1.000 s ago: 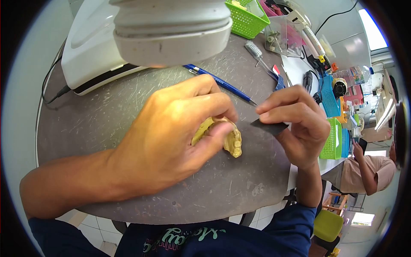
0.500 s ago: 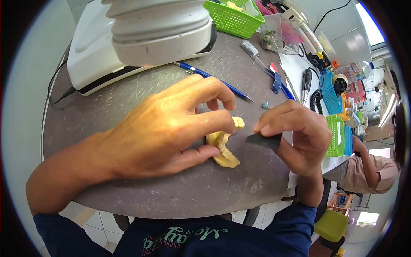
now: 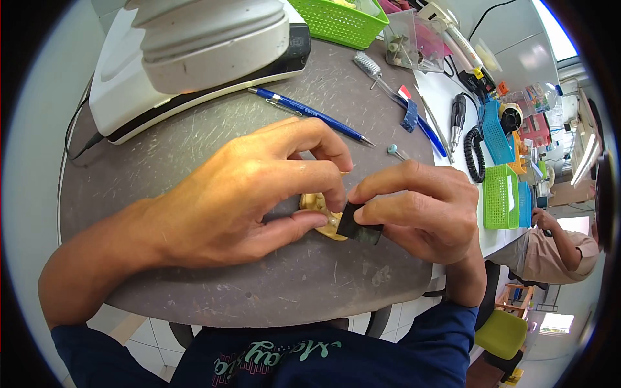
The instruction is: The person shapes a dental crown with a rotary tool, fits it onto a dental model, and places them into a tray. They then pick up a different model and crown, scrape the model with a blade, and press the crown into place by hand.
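Note:
On the grey table [image 3: 259, 294] lies a yellowish dental model [image 3: 313, 202], partly hidden by fingers and a dark strip. My left hand [image 3: 259, 194] is closed round the model's left side, thumb and fingertips against it. A small black rectangular sheet [image 3: 359, 227] is pinched between the fingers of my right hand [image 3: 427, 210]. The sheet's left edge overlaps the model's right side. A blue mechanical pencil [image 3: 310, 115] lies beyond my left hand.
A white device [image 3: 129, 97] and a ribbed hose [image 3: 213, 39] stand at the back left. A green basket [image 3: 343, 22], a clear box [image 3: 411, 45], a brush [image 3: 369, 64] and a handpiece [image 3: 457, 119] are at the back and right. Another person [image 3: 550, 249] is at far right.
My right hand has moved left with the black sheet, from beside the model to over its right side. The view has shifted slightly.

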Available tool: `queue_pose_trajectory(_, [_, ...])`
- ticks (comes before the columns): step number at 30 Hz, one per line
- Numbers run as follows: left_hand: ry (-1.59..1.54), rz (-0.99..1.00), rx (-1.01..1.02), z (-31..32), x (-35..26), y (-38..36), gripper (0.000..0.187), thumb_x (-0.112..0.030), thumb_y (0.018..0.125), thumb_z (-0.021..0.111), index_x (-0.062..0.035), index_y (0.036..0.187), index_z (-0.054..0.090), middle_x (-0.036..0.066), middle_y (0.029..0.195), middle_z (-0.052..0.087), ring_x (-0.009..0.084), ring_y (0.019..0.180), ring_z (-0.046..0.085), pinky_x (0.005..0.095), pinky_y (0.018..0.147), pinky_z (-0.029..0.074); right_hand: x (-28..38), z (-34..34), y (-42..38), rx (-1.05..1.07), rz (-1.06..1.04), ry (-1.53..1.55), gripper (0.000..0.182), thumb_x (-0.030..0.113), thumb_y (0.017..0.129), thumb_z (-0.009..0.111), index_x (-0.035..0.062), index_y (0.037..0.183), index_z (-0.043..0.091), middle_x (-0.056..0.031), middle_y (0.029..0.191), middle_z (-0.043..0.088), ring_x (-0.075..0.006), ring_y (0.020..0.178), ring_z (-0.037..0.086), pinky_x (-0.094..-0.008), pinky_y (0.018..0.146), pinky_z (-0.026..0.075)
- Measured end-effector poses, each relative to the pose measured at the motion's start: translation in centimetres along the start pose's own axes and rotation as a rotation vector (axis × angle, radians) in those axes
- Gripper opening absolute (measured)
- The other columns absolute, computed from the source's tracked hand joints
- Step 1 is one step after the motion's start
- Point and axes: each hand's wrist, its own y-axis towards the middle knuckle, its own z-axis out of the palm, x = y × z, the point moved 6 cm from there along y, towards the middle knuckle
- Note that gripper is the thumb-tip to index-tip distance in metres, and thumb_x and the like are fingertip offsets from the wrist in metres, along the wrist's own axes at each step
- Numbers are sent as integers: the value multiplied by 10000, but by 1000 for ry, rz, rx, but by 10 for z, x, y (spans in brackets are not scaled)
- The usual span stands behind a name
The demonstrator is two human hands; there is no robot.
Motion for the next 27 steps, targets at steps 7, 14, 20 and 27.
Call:
queue_pose_trajectory(7, [3, -5, -15, 1, 1, 1, 188, 0, 764, 780, -76, 903, 680, 99, 1194, 601, 191, 942, 641, 320, 801, 555, -2, 0, -1, -2, -21, -2, 199, 56, 685, 757, 90, 882, 744, -84, 888, 731, -189, 664, 708, -266, 527, 533])
queue_pose_trajectory(14, [3, -9, -20, 2, 2, 1, 168, 0, 780, 770, -77, 894, 675, 93, 1191, 598, 183, 924, 642, 313, 792, 559, -2, 1, -1, -3, -19, -6, 184, 62, 693, 749, 87, 875, 747, -79, 876, 728, -186, 654, 701, -268, 519, 525])
queue_pose_trajectory(20, [-33, -15, -25, 3, 3, 1, 162, 13, 787, 761, -73, 890, 669, 98, 1188, 590, 173, 906, 647, 309, 789, 559, -1, 2, -1, 4, -25, -12, 204, 44, 675, 737, 82, 875, 749, -87, 869, 724, -190, 642, 695, -267, 513, 519])
queue_pose_trajectory(27, [-12, -10, -15, 2, 2, 1, 157, 19, 791, 757, -65, 886, 665, 105, 1191, 586, 170, 896, 654, 309, 787, 562, -2, 4, -1, 7, 9, -1, 184, 43, 718, 740, 94, 891, 702, -17, 898, 691, -173, 694, 680, -294, 508, 518])
